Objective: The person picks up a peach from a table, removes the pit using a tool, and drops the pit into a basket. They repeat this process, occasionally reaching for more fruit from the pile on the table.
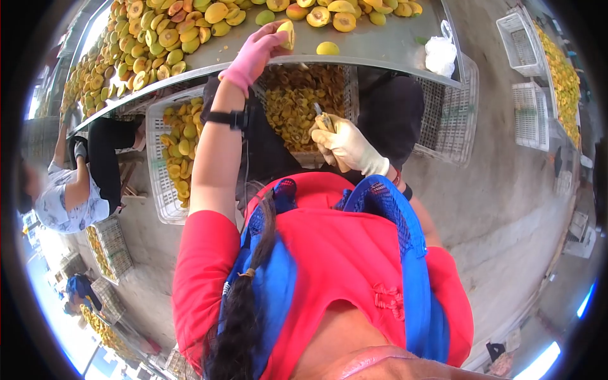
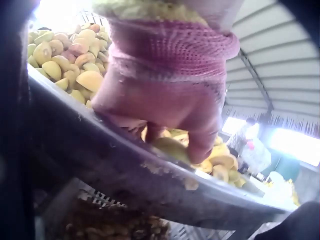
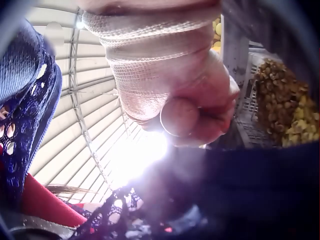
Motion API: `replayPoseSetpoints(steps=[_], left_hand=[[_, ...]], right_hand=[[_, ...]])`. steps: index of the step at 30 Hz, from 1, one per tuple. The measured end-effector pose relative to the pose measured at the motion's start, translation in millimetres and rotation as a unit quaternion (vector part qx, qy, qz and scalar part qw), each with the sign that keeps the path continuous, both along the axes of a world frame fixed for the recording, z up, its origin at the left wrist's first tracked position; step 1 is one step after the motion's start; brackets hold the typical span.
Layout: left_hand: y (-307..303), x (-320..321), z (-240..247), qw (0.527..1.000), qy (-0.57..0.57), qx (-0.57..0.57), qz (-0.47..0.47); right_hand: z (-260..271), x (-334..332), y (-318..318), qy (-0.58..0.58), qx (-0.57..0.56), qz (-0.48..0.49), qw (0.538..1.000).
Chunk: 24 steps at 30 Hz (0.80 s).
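My left hand (image 1: pixel 256 52), in a pink glove, holds a yellow-green peach half (image 1: pixel 288 35) over the front edge of the metal table (image 1: pixel 237 58). In the left wrist view the fingers reach down around this peach half (image 2: pixel 171 149), just past the metal rim. My right hand (image 1: pixel 349 145), in a whitish glove, grips a small tool (image 1: pixel 318 109) above my lap. Its metal tip points up toward the table; the round end of its handle (image 3: pixel 179 117) shows at the fist in the right wrist view. One loose peach half (image 1: pixel 327 48) lies near the table edge.
Heaped peach halves (image 1: pixel 168 35) cover the table's far and left side. A crate of cut pieces (image 1: pixel 304 111) stands between my knees, another crate (image 1: pixel 166 202) to the left. A white bag (image 1: pixel 440 56) sits at the table's right end. Another person (image 1: pixel 69 196) sits at left.
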<state>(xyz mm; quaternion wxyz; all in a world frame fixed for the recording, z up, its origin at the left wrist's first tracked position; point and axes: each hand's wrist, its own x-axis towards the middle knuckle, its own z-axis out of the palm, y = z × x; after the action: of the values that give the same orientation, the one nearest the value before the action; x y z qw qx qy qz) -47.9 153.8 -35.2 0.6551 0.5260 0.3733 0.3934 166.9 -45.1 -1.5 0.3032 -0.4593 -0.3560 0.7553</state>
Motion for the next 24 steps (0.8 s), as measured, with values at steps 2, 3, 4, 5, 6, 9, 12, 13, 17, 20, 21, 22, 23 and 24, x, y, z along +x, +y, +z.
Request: replayPoseSetpoints(steps=[2, 3, 4, 5, 6, 9, 12, 13, 17, 20, 21, 22, 23, 24], left_hand=[[-28, 2, 22, 0.979, -0.187, -0.024, -0.076], [-40, 3, 27, 0.972, -0.214, -0.032, -0.095], [-51, 5, 32, 0.963, -0.239, -0.039, -0.114], [-62, 6, 36, 0.954, -0.265, -0.047, -0.132], [-73, 9, 39, 0.957, -0.258, -0.06, -0.118], [-95, 15, 47, 0.968, -0.219, -0.082, -0.094], [-111, 23, 55, 0.975, -0.187, -0.093, -0.075], [-117, 27, 60, 0.979, -0.169, -0.092, -0.065], [-133, 37, 63, 0.99, -0.115, -0.057, -0.059], [-141, 43, 66, 0.996, -0.079, -0.013, -0.034], [-141, 44, 63, 0.995, -0.092, -0.001, -0.034], [-141, 46, 58, 0.994, -0.104, 0.012, -0.034], [-142, 47, 55, 0.992, -0.116, 0.025, -0.033], [-143, 48, 55, 0.993, -0.113, 0.034, -0.023]], right_hand=[[3, 1, 2, -0.012, 0.033, -0.006, 0.999], [5, 2, 2, -0.01, 0.049, -0.015, 0.999], [8, 1, 2, -0.009, 0.065, -0.024, 0.998], [13, 0, 3, -0.027, 0.078, -0.033, 0.996], [14, -1, 2, -0.018, 0.08, -0.039, 0.996], [14, -3, 0, -0.013, 0.11, -0.059, 0.992], [10, -4, -1, -0.069, 0.201, -0.079, 0.974], [14, -5, -1, -0.096, 0.24, -0.087, 0.962], [17, -7, 2, -0.192, 0.358, -0.112, 0.907], [22, -10, 1, -0.227, 0.378, -0.119, 0.89], [21, -11, 0, -0.222, 0.375, -0.124, 0.892], [18, -12, -1, -0.216, 0.372, -0.128, 0.894], [15, -13, -2, -0.211, 0.369, -0.131, 0.896], [12, -13, -2, -0.217, 0.376, -0.124, 0.892]])
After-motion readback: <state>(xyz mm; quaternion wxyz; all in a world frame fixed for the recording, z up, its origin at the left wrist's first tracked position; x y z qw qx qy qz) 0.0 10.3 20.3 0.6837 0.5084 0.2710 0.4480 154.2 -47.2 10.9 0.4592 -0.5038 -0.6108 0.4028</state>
